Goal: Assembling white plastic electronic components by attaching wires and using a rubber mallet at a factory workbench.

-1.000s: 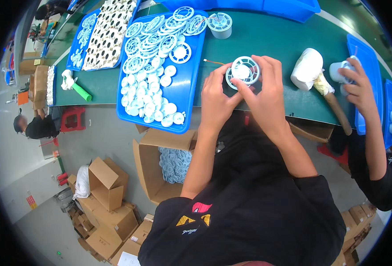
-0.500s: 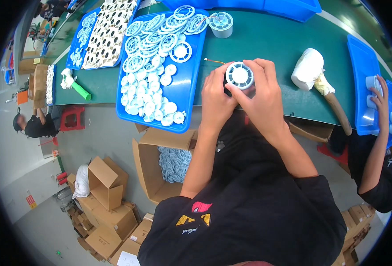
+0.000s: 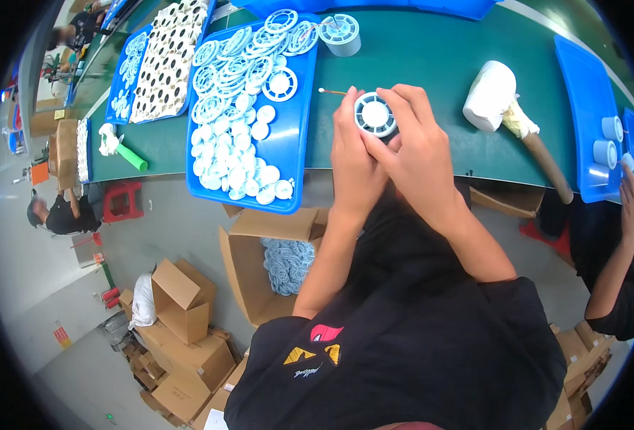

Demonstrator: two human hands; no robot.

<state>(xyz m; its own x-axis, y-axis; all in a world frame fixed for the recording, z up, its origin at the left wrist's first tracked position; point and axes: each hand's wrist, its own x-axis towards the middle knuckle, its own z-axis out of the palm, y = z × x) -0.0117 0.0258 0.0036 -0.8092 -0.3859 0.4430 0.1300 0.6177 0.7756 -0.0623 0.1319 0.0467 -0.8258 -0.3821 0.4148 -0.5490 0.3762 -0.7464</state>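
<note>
A round pale-blue spoked housing (image 3: 375,115) with a white centre is held between my two hands above the green table's front part. My left hand (image 3: 356,158) grips its left side, and a thin wire with a small white plug (image 3: 323,90) sticks out beyond those fingers. My right hand (image 3: 421,150) is wrapped round the right side, thumb across the front. The housing's lower part is hidden by my fingers. A similar housing (image 3: 340,36) with wires stands upright farther back. To the left, a blue tray (image 3: 288,154) holds many pale-blue spoked rings and small round caps.
A mallet with a white-wrapped head (image 3: 490,97) lies at the right. Beyond it, a co-worker's hand (image 3: 631,190) touches a pale-blue cylinder by another blue tray (image 3: 578,86). A green-handled tool (image 3: 132,158) lies far left. Below the table edge, an open carton (image 3: 242,279) contains rings.
My hands and the housing have shifted slightly left in view, still gripping together. The co-worker's hand has moved lower, uncovering cylinders in the right tray.
</note>
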